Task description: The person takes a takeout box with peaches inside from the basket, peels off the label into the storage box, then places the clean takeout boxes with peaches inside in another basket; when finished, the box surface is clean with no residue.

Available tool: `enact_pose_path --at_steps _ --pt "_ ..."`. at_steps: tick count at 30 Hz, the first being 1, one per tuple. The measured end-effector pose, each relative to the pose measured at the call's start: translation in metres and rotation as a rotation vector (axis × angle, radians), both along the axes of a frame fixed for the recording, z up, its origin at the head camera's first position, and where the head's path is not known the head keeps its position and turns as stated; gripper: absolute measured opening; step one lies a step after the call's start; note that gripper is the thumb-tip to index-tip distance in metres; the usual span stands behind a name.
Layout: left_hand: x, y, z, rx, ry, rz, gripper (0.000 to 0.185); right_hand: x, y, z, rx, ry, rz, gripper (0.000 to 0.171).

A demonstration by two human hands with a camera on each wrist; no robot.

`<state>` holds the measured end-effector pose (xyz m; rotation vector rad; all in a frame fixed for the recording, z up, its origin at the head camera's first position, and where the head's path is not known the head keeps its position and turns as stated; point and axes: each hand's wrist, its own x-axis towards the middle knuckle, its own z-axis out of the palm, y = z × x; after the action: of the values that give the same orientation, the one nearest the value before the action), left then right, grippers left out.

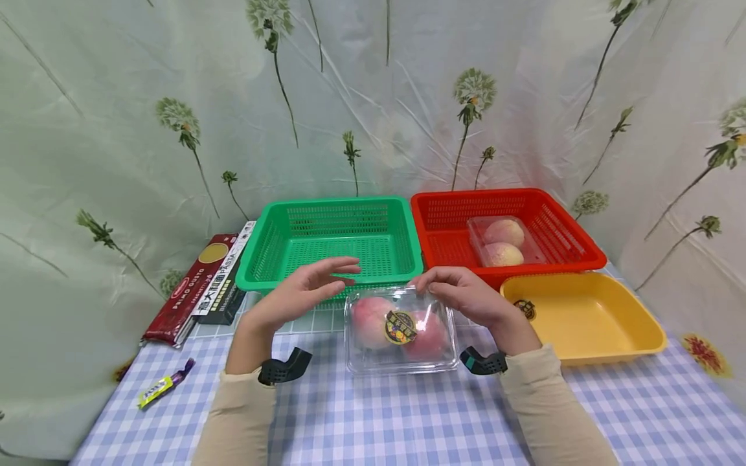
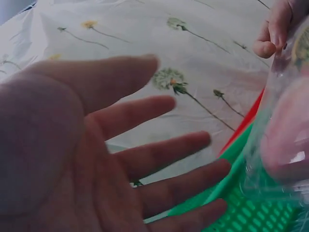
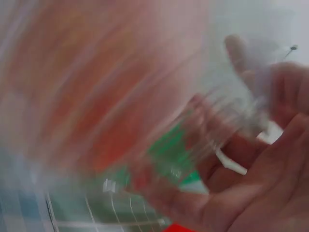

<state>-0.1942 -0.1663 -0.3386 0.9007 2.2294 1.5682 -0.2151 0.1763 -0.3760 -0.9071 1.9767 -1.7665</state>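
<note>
A clear plastic box of peaches (image 1: 401, 331), with two pink peaches and a dark and gold sticker, is held up in front of the baskets in the head view. My right hand (image 1: 460, 292) grips its upper right edge with thumb and fingers; the right wrist view shows the fingers (image 3: 241, 159) around the clear rim, blurred. My left hand (image 1: 303, 291) is apart from the box, to its left, fingers spread and holding nothing. In the left wrist view the left palm (image 2: 72, 145) faces the box (image 2: 285, 130) across a gap.
Behind stand a green basket (image 1: 415, 259) and a red basket (image 1: 449, 249) holding another box of peaches (image 1: 504, 243). A yellow tray (image 1: 583, 317) lies right, with a sticker (image 1: 526, 309) on its wall. Spaghetti packs (image 1: 192, 285) and a small candy (image 1: 166, 385) lie left.
</note>
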Motion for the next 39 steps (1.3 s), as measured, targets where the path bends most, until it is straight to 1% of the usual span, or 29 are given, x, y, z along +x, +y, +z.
enact_pose_path --at_steps 4,6,9,13,16,20,23,25,27,30,33,36,39 --pt "0.000 0.004 -0.006 -0.106 -0.012 -0.088 0.052 -0.002 0.000 -0.003 0.036 0.021 0.020 0.020" --pt "-0.001 0.006 -0.009 -0.154 -0.009 -0.126 0.054 -0.003 0.002 -0.005 0.046 0.016 0.017 0.021" --pt "-0.003 0.009 -0.013 -0.230 0.014 -0.149 0.054 -0.004 0.005 -0.008 0.070 0.010 -0.004 0.021" --pt "-0.005 0.014 -0.019 -0.287 0.009 -0.164 0.050 -0.004 0.007 -0.009 0.143 0.029 -0.021 0.021" --pt "-0.007 0.017 -0.027 -0.291 -0.031 -0.178 0.050 -0.003 0.007 -0.005 0.237 0.045 -0.034 0.023" --pt "-0.010 0.019 -0.039 -0.280 -0.074 -0.202 0.057 0.002 0.008 0.002 0.365 0.085 -0.051 0.027" --pt "-0.014 0.020 -0.048 -0.297 -0.054 -0.221 0.065 0.006 0.013 0.010 0.440 0.152 -0.061 0.030" --pt "-0.016 0.021 -0.052 -0.311 -0.037 -0.239 0.074 0.009 0.017 0.017 0.479 0.189 -0.072 0.032" --pt "-0.019 0.022 -0.056 -0.321 -0.037 -0.257 0.083 0.012 0.021 0.024 0.507 0.213 -0.082 0.033" --pt "-0.022 0.022 -0.062 -0.310 -0.066 -0.276 0.091 0.017 0.025 0.031 0.531 0.207 -0.092 0.033" --pt "-0.023 0.023 -0.068 -0.283 -0.108 -0.266 0.091 0.020 0.023 0.033 0.519 0.185 -0.058 0.033" --pt "-0.025 0.025 -0.073 -0.260 -0.132 -0.249 0.090 0.020 0.016 0.031 0.501 0.190 -0.013 0.032" --pt "-0.026 0.029 -0.076 -0.242 -0.138 -0.230 0.088 0.020 0.007 0.028 0.512 0.203 -0.020 0.034"
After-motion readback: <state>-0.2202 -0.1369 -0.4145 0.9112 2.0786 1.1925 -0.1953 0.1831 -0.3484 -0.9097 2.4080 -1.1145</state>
